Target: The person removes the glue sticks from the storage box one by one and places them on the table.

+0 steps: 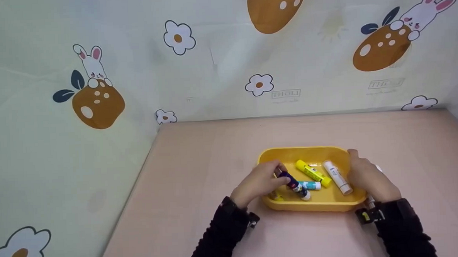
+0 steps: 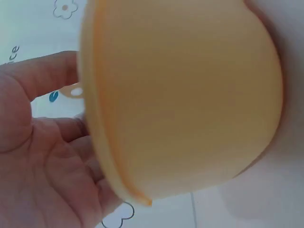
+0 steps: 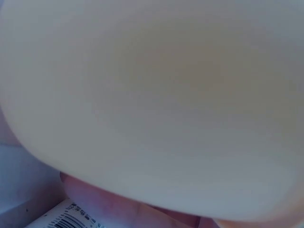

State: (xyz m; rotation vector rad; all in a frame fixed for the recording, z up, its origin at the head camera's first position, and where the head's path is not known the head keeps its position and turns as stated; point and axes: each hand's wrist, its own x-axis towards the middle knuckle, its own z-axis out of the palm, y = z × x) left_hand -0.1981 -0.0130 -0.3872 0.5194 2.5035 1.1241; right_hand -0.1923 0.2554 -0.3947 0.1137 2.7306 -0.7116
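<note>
A yellow tray (image 1: 303, 151) sits on the pink table and holds several glue sticks: a yellow one (image 1: 312, 172), a white one (image 1: 337, 178), a teal-and-white one (image 1: 311, 185) and a dark blue one (image 1: 293, 183). My left hand (image 1: 274, 173) reaches over the tray's left rim, its fingers curled on the dark blue stick. My right hand (image 1: 356, 167) lies against the tray's right rim with a white barcoded stick (image 3: 71, 219) under the palm. The tray's outer wall (image 2: 190, 95) fills the left wrist view beside my palm (image 2: 38, 166), and the wall (image 3: 166, 95) also fills the right wrist view.
Patterned sheets with bunnies and flowers wall off the table at the back (image 1: 258, 84) and left (image 1: 96, 103). Bare pink tabletop (image 1: 199, 153) surrounds the tray. A small yellow piece (image 1: 276, 197) lies in the tray's near left corner.
</note>
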